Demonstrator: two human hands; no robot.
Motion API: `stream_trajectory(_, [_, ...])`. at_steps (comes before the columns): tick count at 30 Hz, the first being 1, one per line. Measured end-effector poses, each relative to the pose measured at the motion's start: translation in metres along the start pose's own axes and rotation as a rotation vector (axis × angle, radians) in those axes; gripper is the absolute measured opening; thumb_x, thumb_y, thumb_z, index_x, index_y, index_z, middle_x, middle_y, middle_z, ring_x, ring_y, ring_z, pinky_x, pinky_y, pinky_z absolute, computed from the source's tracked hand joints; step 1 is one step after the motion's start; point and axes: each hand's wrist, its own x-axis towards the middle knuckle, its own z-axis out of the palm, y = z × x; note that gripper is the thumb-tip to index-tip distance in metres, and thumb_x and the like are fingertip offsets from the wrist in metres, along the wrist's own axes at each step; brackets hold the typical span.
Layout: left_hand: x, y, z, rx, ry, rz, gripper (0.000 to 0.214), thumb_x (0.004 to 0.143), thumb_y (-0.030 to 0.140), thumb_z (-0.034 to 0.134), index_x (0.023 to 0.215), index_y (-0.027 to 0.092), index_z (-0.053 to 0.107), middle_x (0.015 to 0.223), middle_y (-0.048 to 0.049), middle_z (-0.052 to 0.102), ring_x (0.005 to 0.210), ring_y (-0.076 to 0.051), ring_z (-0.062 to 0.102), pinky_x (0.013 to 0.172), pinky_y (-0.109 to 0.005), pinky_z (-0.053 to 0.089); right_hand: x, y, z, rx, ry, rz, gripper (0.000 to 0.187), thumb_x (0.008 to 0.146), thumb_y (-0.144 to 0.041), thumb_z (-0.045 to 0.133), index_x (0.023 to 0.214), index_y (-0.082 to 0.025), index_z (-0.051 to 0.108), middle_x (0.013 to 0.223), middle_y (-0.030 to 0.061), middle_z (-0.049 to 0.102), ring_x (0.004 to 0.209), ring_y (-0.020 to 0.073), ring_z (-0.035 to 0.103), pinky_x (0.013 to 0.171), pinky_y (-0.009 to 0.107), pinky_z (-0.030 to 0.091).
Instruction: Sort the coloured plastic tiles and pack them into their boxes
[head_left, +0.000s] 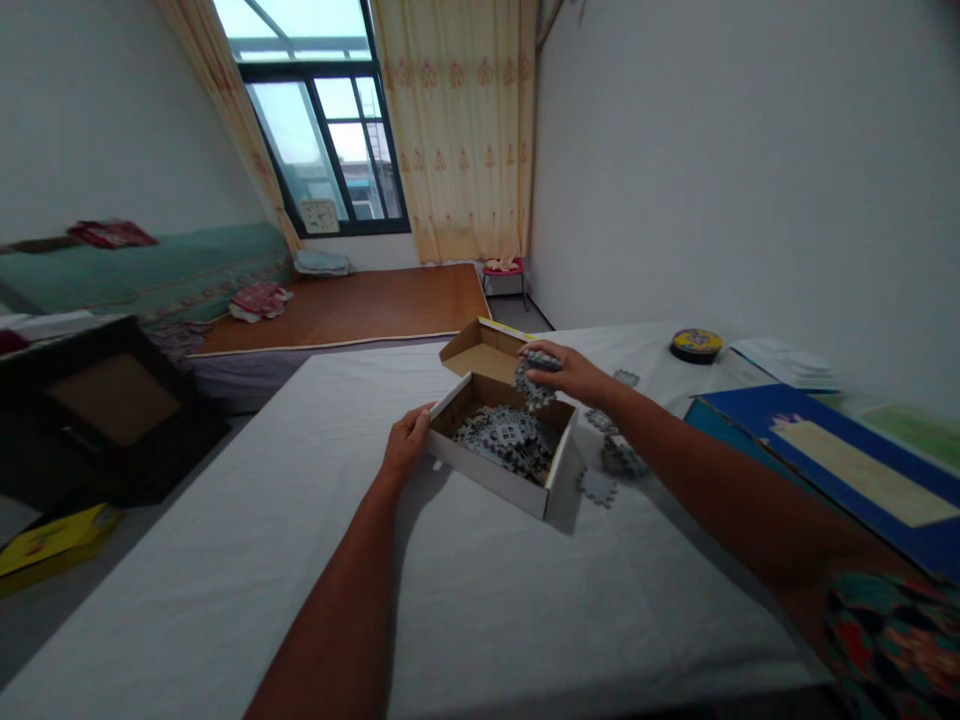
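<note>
Left hand: fingers closed on the near left corner of the box. Right hand: thumb and fingers pinching a bunch of grey pieces, toothed at the edge, held above the far side of the box.

Box: one, cardboard, white outside, lid laid back; just right of the left hand, below the right hand. Contents: a heap of grey toothed pieces.

Loose pieces: several, on the bench, nearer than the right hand and beside its forearm. Bench covering: white cloth. Round tin, black and yellow: right of the right hand. Blue case: farther right of that hand.
</note>
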Motion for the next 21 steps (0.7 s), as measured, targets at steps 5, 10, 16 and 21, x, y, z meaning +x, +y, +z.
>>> stream_trajectory(5, [-0.002,0.0,0.0,0.013,0.005,-0.004,0.054,0.084,0.057,0.051,0.109,0.014,0.074,0.113,-0.0102,0.073,0.111,-0.028,0.063,0.102,-0.04,0.045,-0.009,-0.032,0.028,0.046,-0.353,-0.025,0.078,0.079,-0.044,0.07,0.148,-0.024,0.037,0.144,0.0129,0.049,0.125,0.0258,0.053,0.102,0.044,0.046])
stream_trajectory(10, [-0.001,-0.001,0.0,0.027,0.0,-0.004,0.056,0.085,0.056,0.05,0.111,0.012,0.073,0.113,-0.0115,0.073,0.111,-0.029,0.064,0.102,-0.04,0.044,0.0,0.014,-0.026,-0.084,-0.024,0.024,0.054,0.09,-0.045,0.054,0.139,-0.023,0.049,0.138,0.0096,0.056,0.122,0.0243,0.055,0.102,0.046,0.045])
stream_trajectory(16, [-0.001,0.002,-0.002,0.013,-0.012,-0.028,0.061,0.084,0.059,0.05,0.113,0.009,0.072,0.114,-0.0129,0.072,0.111,-0.029,0.063,0.101,-0.04,0.044,-0.013,0.112,-0.078,-0.664,0.206,0.575,0.055,0.095,-0.047,0.04,0.136,-0.012,0.052,0.139,0.0204,0.053,0.13,0.0309,0.047,0.109,0.05,0.034])
stream_trajectory(21, [-0.003,0.005,-0.001,0.009,-0.001,-0.047,0.061,0.084,0.06,0.05,0.112,0.011,0.073,0.114,-0.0117,0.072,0.111,-0.029,0.063,0.102,-0.04,0.044,-0.043,0.147,-0.067,-0.845,0.104,0.895,0.08,0.09,-0.07,0.031,0.147,-0.016,0.04,0.147,0.0275,0.04,0.132,0.0416,0.041,0.099,0.067,0.034])
